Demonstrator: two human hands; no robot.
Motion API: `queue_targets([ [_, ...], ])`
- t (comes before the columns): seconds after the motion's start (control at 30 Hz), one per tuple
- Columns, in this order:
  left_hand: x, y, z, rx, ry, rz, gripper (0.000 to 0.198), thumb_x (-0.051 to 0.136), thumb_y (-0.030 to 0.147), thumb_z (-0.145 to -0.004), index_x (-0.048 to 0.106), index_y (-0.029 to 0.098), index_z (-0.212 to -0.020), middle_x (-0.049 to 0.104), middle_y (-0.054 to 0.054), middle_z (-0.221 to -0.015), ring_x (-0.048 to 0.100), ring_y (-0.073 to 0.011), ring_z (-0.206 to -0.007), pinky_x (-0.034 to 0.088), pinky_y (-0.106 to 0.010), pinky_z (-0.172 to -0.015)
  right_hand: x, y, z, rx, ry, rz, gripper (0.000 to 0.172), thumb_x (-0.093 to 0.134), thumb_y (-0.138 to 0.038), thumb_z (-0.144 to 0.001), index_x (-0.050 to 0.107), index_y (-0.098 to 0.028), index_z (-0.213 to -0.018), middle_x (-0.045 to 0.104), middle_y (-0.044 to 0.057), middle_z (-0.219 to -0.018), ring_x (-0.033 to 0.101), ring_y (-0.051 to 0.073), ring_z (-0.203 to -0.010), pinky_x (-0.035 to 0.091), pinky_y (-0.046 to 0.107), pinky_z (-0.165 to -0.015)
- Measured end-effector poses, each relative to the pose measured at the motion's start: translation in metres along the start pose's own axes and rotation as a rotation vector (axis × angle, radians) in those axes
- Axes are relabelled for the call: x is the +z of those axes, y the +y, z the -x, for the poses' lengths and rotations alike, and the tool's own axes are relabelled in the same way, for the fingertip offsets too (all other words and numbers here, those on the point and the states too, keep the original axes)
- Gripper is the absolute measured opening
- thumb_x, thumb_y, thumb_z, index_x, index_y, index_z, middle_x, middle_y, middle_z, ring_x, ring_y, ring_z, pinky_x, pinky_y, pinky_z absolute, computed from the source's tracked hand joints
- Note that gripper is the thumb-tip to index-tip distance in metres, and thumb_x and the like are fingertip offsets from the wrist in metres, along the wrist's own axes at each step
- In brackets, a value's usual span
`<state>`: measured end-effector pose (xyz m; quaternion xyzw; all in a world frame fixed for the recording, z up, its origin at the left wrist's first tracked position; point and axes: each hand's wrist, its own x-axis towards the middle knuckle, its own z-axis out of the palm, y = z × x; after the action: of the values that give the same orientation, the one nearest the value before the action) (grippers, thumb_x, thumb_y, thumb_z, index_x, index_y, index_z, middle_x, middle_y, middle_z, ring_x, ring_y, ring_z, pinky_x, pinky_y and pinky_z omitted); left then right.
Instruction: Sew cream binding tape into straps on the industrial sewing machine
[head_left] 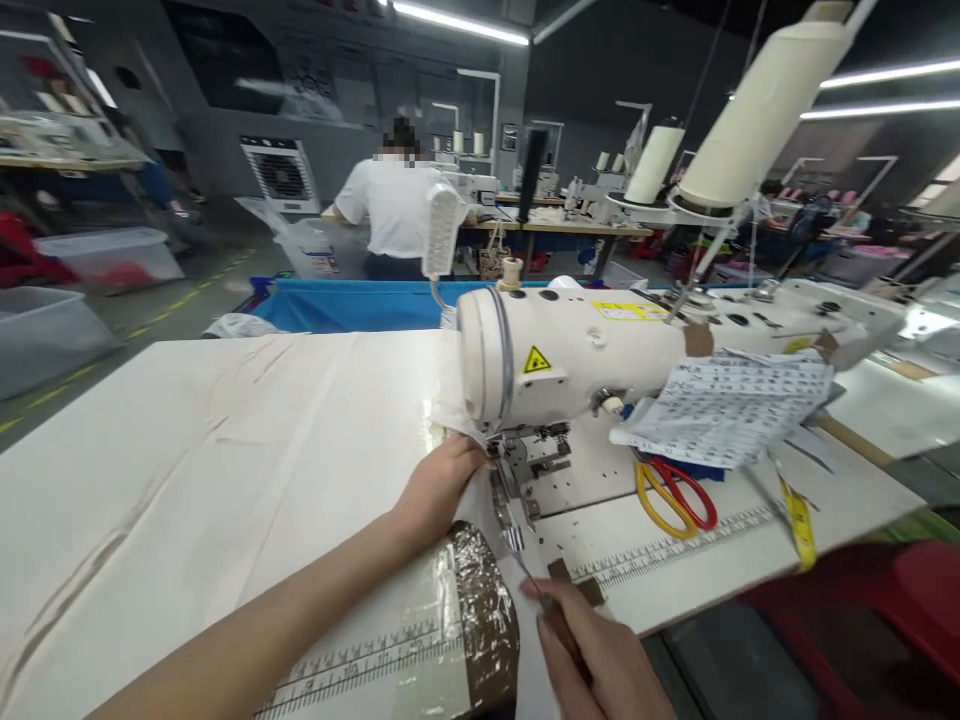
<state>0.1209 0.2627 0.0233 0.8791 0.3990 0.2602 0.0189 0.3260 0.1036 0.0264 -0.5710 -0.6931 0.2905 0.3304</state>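
Note:
A white sewing machine (562,350) stands on the white table. My left hand (442,485) is beside its needle area, fingers closed together on a strip of white fabric (531,620) that runs from under the machine head toward me. The fingertips are partly hidden by the machine. Lower right, my right hand (600,655) is closed around the dark handle of a thin metal-shafted tool (534,578), like an awl. Its shaft points up toward a shiny metal piece (512,538) at the fabric; whether they touch I cannot tell.
Red and yellow-handled scissors (679,500), handwritten paper (731,405) and a yellow measuring tape (801,525) lie to the right. Thread cones (765,110) stand above. A blue cloth bin (352,305) borders the table's far side. A person in a white shirt (401,205) sits beyond.

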Motion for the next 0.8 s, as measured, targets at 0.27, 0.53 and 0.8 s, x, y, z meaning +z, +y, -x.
queue_targets([
  [0.27, 0.0, -0.012, -0.001, -0.045, 0.02, 0.297, 0.02, 0.05, 0.023, -0.093, 0.07, 0.019, -0.09, 0.072, -0.008, -0.098, 0.069, -0.0214, -0.093, 0.059, -0.034, -0.079, 0.01, 0.0, -0.048, -0.115, 0.123, 0.369, 0.033, 0.035, -0.02, -0.101, 0.056, -0.01, -0.125, 0.077, 0.011, -0.084, 0.069, 0.022, -0.057, 0.042, 0.029, -0.049],
  [0.53, -0.008, -0.01, -0.006, -0.07, -0.034, 0.316, 0.026, 0.046, 0.029, -0.094, 0.07, 0.02, -0.089, 0.073, -0.006, -0.097, 0.07, -0.0188, -0.09, 0.057, -0.029, -0.076, 0.021, 0.0, -0.066, -0.173, 0.189, 0.365, 0.031, 0.04, -0.015, -0.098, 0.061, -0.015, -0.121, 0.078, 0.009, -0.096, 0.074, 0.023, -0.075, 0.044, 0.028, -0.057],
  [0.8, -0.007, -0.006, -0.007, -0.132, -0.026, 0.327, 0.027, 0.045, 0.03, -0.093, 0.069, 0.021, -0.085, 0.073, -0.005, -0.093, 0.069, -0.0194, -0.086, 0.056, -0.03, -0.074, 0.021, 0.001, -0.065, -0.181, 0.194, 0.363, 0.032, 0.041, -0.014, -0.096, 0.063, -0.014, -0.12, 0.077, 0.009, -0.092, 0.071, 0.021, -0.071, 0.042, 0.028, -0.055],
])
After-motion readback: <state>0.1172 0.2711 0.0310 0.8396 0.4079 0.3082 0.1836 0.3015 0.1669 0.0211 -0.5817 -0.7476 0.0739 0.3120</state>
